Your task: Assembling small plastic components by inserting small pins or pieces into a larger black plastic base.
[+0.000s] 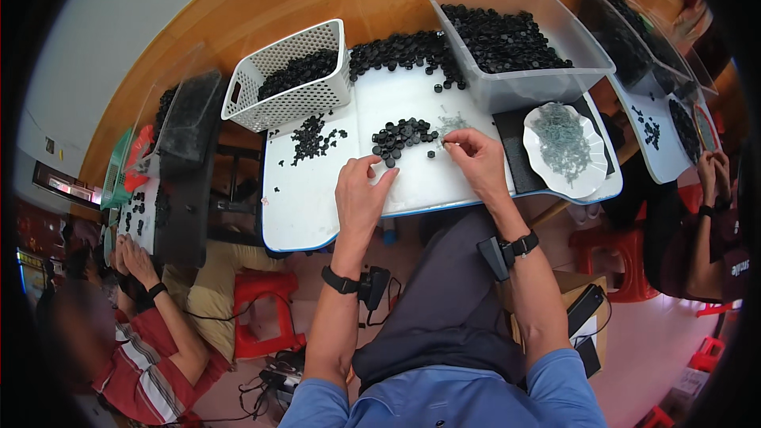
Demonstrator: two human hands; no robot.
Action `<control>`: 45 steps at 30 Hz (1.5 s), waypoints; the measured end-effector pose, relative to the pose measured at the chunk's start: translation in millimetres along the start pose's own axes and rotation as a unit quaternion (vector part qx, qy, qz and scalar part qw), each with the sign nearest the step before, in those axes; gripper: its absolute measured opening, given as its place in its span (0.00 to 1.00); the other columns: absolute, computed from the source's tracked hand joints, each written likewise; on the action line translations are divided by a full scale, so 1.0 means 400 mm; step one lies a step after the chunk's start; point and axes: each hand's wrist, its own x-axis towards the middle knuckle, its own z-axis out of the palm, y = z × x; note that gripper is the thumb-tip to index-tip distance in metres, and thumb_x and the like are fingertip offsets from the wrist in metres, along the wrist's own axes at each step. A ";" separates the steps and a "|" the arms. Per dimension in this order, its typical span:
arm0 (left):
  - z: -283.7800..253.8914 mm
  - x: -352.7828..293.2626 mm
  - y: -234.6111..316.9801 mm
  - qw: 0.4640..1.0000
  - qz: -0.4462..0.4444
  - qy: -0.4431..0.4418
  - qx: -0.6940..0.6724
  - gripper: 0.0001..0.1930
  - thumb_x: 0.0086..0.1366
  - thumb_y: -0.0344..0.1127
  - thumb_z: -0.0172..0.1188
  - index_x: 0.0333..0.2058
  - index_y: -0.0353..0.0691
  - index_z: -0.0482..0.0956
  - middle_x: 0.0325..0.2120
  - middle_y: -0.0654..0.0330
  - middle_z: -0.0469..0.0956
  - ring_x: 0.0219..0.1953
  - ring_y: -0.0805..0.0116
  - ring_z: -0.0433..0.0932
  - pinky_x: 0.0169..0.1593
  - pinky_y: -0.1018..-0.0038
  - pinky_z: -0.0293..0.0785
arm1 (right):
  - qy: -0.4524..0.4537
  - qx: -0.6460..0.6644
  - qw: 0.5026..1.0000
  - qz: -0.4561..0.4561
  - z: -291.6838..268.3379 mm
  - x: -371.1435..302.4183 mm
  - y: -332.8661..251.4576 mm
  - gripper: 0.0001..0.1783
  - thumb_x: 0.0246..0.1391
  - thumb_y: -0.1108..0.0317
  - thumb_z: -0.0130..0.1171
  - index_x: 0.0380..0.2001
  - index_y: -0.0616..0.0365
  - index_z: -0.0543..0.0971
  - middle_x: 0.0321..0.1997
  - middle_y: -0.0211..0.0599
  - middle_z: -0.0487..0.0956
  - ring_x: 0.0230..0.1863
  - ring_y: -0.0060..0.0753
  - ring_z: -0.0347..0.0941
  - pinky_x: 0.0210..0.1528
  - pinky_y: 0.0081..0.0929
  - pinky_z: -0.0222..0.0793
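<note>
My left hand [361, 196] is at the near edge of a small heap of round black caps [403, 135], thumb and forefinger closing on one black cap [390, 163]. To its right, my right hand [480, 160] has its thumb and forefinger pinched together beside a little pile of clear plastic pieces [453, 121]. A pale bit shows at those fingertips, too small to make out well. One loose black cap [431, 154] lies on the white table [317, 218] between my hands.
A white perforated basket [342, 83] and a clear bin [523, 87] hold black parts; more caps [396, 54] lie between them. Small black pieces [311, 143] are scattered left. A white scalloped plate [537, 165] of clear pieces sits right. Co-workers' hands [136, 261] are at side tables.
</note>
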 end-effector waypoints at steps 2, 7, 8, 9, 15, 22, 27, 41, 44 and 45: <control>0.011 0.014 0.014 0.999 -0.011 -0.023 0.020 0.14 0.57 0.36 0.75 0.39 0.36 0.85 0.28 0.56 0.76 0.33 0.57 0.76 0.39 0.62 0.74 | 0.003 0.004 1.000 -0.021 0.006 -0.002 0.001 0.07 0.57 0.74 0.67 0.39 0.61 0.88 0.27 0.24 0.83 0.26 0.11 0.71 0.30 0.16 0.67; 0.012 0.023 0.017 0.997 -0.010 -0.059 0.046 0.14 0.58 0.37 0.74 0.39 0.35 0.85 0.28 0.55 0.77 0.35 0.56 0.78 0.41 0.61 0.75 | 0.004 0.000 1.000 -0.024 0.005 -0.006 -0.004 0.07 0.56 0.74 0.67 0.39 0.62 0.87 0.28 0.24 0.84 0.26 0.11 0.70 0.29 0.17 0.66; 0.008 0.022 0.019 0.997 0.002 -0.062 0.048 0.14 0.58 0.36 0.73 0.39 0.35 0.86 0.29 0.55 0.77 0.35 0.55 0.78 0.41 0.61 0.75 | 0.005 0.004 1.000 -0.028 0.002 -0.005 -0.002 0.07 0.56 0.74 0.67 0.39 0.62 0.87 0.28 0.24 0.84 0.26 0.11 0.70 0.29 0.17 0.66; -0.001 0.020 0.021 0.997 0.012 -0.064 0.052 0.13 0.59 0.36 0.73 0.39 0.34 0.86 0.29 0.54 0.78 0.35 0.55 0.79 0.42 0.61 0.75 | 0.005 0.005 1.000 -0.027 0.001 -0.004 -0.005 0.07 0.56 0.74 0.67 0.39 0.62 0.87 0.28 0.24 0.84 0.26 0.11 0.70 0.29 0.17 0.66; -0.005 0.054 0.018 0.991 -0.036 -0.121 0.055 0.14 0.59 0.36 0.73 0.42 0.35 0.87 0.33 0.53 0.84 0.32 0.59 0.83 0.41 0.67 0.79 | -0.002 0.002 1.000 -0.012 -0.004 -0.003 -0.009 0.07 0.56 0.74 0.66 0.38 0.62 0.87 0.29 0.26 0.84 0.26 0.11 0.70 0.29 0.17 0.66; 0.056 0.022 0.034 0.943 -0.091 -0.159 -0.280 0.13 0.67 0.27 0.67 0.49 0.31 0.80 0.40 0.55 0.87 0.44 0.71 0.86 0.49 0.75 0.82 | -0.023 0.046 0.998 -0.021 -0.009 -0.010 -0.003 0.06 0.56 0.74 0.68 0.38 0.61 0.87 0.30 0.25 0.84 0.27 0.10 0.70 0.30 0.15 0.66; 0.098 0.004 0.016 0.907 -0.075 -0.164 -0.380 0.12 0.68 0.24 0.65 0.49 0.32 0.78 0.42 0.56 0.87 0.45 0.72 0.85 0.50 0.76 0.81 | -0.077 0.030 0.996 -0.035 -0.015 -0.020 -0.031 0.06 0.57 0.76 0.68 0.39 0.60 0.88 0.35 0.26 0.86 0.31 0.11 0.73 0.33 0.14 0.67; 0.107 0.005 0.011 0.906 -0.075 -0.170 -0.381 0.12 0.69 0.25 0.65 0.49 0.33 0.78 0.41 0.56 0.87 0.45 0.73 0.85 0.48 0.77 0.79 | -0.066 -0.031 0.987 -0.142 -0.001 -0.024 -0.041 0.07 0.53 0.75 0.68 0.37 0.58 0.88 0.35 0.34 0.87 0.29 0.25 0.79 0.27 0.21 0.69; 0.105 0.006 0.016 0.906 -0.080 -0.172 -0.378 0.12 0.69 0.25 0.65 0.49 0.33 0.78 0.40 0.57 0.87 0.44 0.74 0.85 0.48 0.77 0.79 | -0.070 -0.037 0.986 -0.148 -0.002 -0.024 -0.042 0.07 0.53 0.75 0.68 0.37 0.58 0.87 0.35 0.34 0.87 0.30 0.26 0.80 0.27 0.22 0.70; 0.104 0.006 0.017 0.908 -0.075 -0.169 -0.376 0.12 0.69 0.26 0.65 0.50 0.33 0.78 0.40 0.57 0.87 0.44 0.74 0.85 0.47 0.77 0.79 | -0.080 -0.049 0.985 -0.144 -0.003 -0.024 -0.043 0.08 0.53 0.76 0.68 0.38 0.58 0.87 0.36 0.34 0.87 0.31 0.25 0.80 0.29 0.21 0.71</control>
